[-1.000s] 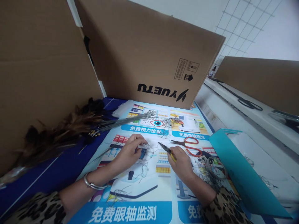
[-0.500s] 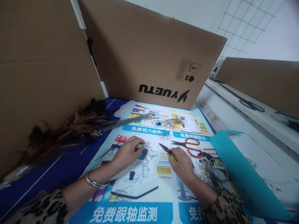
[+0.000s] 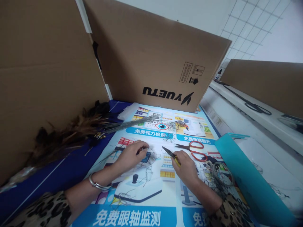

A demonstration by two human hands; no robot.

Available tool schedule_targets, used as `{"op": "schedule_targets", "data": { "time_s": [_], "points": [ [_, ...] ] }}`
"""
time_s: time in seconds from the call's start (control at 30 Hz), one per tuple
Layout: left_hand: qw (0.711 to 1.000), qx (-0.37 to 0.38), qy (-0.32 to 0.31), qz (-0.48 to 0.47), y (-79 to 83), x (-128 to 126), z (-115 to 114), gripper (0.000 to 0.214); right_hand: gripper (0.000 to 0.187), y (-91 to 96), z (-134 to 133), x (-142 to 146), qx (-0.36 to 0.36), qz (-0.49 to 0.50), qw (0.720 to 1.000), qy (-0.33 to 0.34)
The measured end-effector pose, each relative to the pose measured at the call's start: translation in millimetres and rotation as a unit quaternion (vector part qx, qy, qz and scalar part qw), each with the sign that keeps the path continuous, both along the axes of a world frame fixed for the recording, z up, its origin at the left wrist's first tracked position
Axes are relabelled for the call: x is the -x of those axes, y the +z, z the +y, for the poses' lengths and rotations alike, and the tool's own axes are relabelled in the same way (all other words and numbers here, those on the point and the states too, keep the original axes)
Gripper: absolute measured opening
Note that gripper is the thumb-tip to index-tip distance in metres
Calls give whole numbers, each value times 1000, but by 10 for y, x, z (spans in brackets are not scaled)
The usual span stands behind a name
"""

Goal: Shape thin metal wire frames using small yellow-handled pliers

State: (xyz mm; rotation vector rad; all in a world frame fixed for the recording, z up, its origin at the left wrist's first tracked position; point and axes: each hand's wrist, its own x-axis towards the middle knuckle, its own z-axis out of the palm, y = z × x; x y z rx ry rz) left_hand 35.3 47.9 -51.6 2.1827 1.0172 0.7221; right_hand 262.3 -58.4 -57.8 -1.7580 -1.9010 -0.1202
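Note:
My left hand (image 3: 131, 154) rests on the printed poster (image 3: 142, 201), fingers pinched together on a small piece among thin wires; what it pinches is too small to name. A small blue part (image 3: 147, 156) lies just right of those fingers amid tangled wire. My right hand (image 3: 187, 168) is closed round yellow-handled needle-nose pliers (image 3: 170, 154), whose dark tips point up-left toward the left hand, a short gap away.
Red-handled scissors (image 3: 195, 149) lie right of the pliers. A wire coil (image 3: 222, 178) sits near my right wrist. A teal folder (image 3: 246, 179) lies at right. Feathers (image 3: 66, 135) and a bundle of wire stems (image 3: 130, 123) lie at left. Cardboard walls (image 3: 151, 60) stand behind.
Both hands stay nearly where they were; the left fingers shifted slightly on the small piece. The view has tilted a little, so everything sits lower in the frame.

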Motion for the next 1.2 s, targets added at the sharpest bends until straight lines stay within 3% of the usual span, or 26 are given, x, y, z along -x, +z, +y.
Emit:
{"op": "schedule_targets", "data": {
  "time_s": [0.13, 0.4, 0.8, 1.2],
  "points": [
    [1000, 6, 0, -16, 39, -3, -4, 25, 13, -4, 2, 2, 7, 4, 1000, 0],
    [1000, -17, 9, -9, -143, -3, 41, 16, 13, 5, -1, 2, 4, 6, 1000, 5],
    [998, -55, -4, -18, -148, 3, 51, 18, 13, -8, -2, -4, 15, 10, 1000, 9],
    [995, 45, 30, -80, 159, 16, -29, 16, 13, 17, -8, 6, -10, 30, 999, 25]
  ]
}}
